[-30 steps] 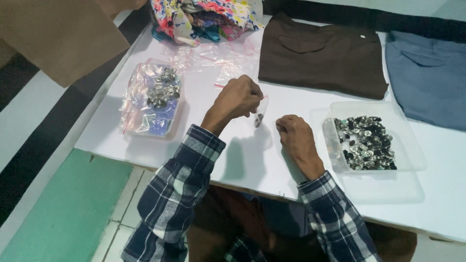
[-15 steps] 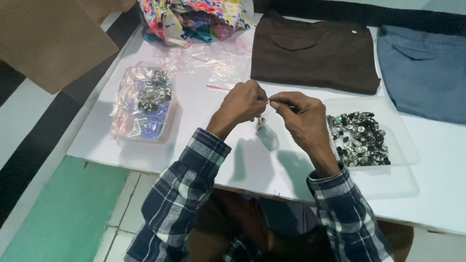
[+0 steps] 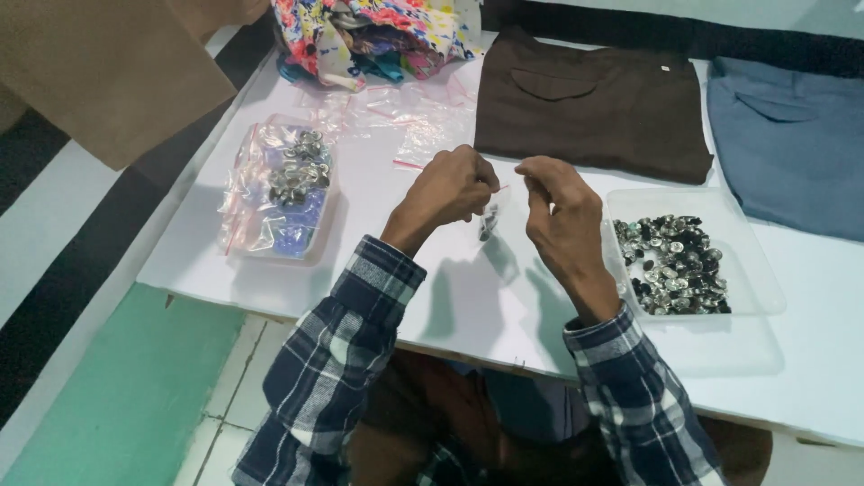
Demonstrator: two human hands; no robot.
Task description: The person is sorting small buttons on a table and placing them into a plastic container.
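Clear, thin plastic hangs between the two hands: a small bag (image 3: 490, 216) with a few dark little buttons sitting in its bottom. The left hand (image 3: 450, 187) is curled into a loose fist and pinches the bag's top edge on the left side. The right hand (image 3: 562, 211) pinches the top edge on the right side, with its fingers bent in close together. The bag hangs just above the white table (image 3: 468, 288), in the middle, and its shadow falls on the smooth top below.

To the right, near the right hand, stands a clear plastic tray (image 3: 747, 270) with a heap of shiny round buttons (image 3: 675, 261), silver and black. To the left lies a pile of filled bags (image 3: 283, 189), crinkly and shiny, on another tray. Empty clear bags (image 3: 405, 112) lie flat farther away. At the far edge lie a folded brown cloth (image 3: 585, 108), a folded blue cloth (image 3: 792, 135) and a bunched flowery cloth (image 3: 378, 31). Both sleeves are soft blue and white checks.
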